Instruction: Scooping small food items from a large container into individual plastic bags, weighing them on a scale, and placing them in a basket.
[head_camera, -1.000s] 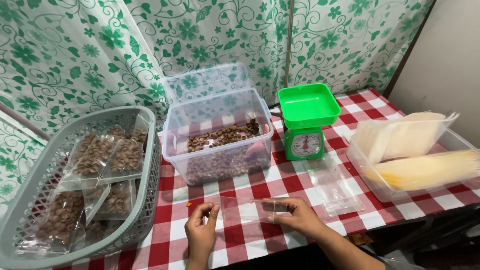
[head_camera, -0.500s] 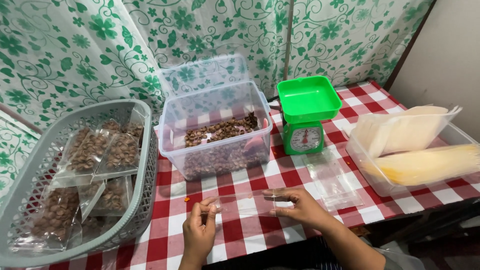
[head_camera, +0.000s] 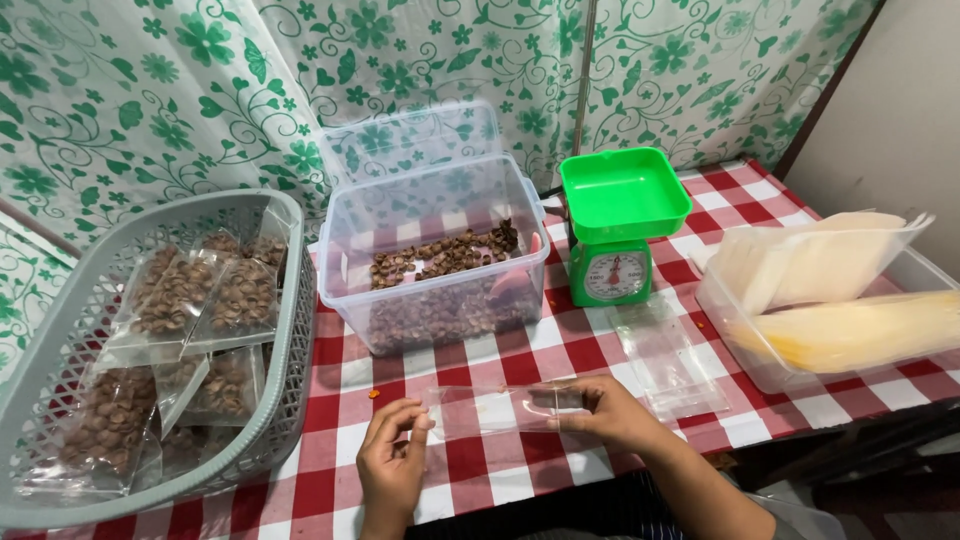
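Pouch orientation first: we find one empty clear plastic pouch (head_camera: 500, 408) held flat just above the tabletop (head_camera: 560, 350), its long axis running left to right, directly in front of the clear tub of brown nuts (head_camera: 435, 265). The left hand (head_camera: 392, 462) pinches the pouch's left end between thumb and fingertips; the right hand (head_camera: 605, 412) grips the right end, fingers closed over the edge. Both hands are in contact with it, so neither is nearer; the pouch spans the gap between them.

Taken from the tub:
- To its left, one grey mesh basket (head_camera: 290, 330) holding filled nut packets (head_camera: 215, 300). We count at least six; overlap prevents a firm figure.
- To its right, one green kitchen scale (head_camera: 620, 230) with its square pan on top, nothing in the pan.
- In front of the scale and to the tub's front right, a small flat stack of clear empty pouches (head_camera: 665, 355); the number cannot be told.
- Further right, one clear container (head_camera: 740, 330) holding two bundles of pale packaging sheets (head_camera: 820, 255), one whitish and upright, one yellowish and lying flat.
- Behind the tub, one clear lid (head_camera: 410, 140) leaning upright against the floral curtain.

The tub is roughly a third full. One small orange speck (head_camera: 374, 394) lies on the cloth just in front of its left corner.
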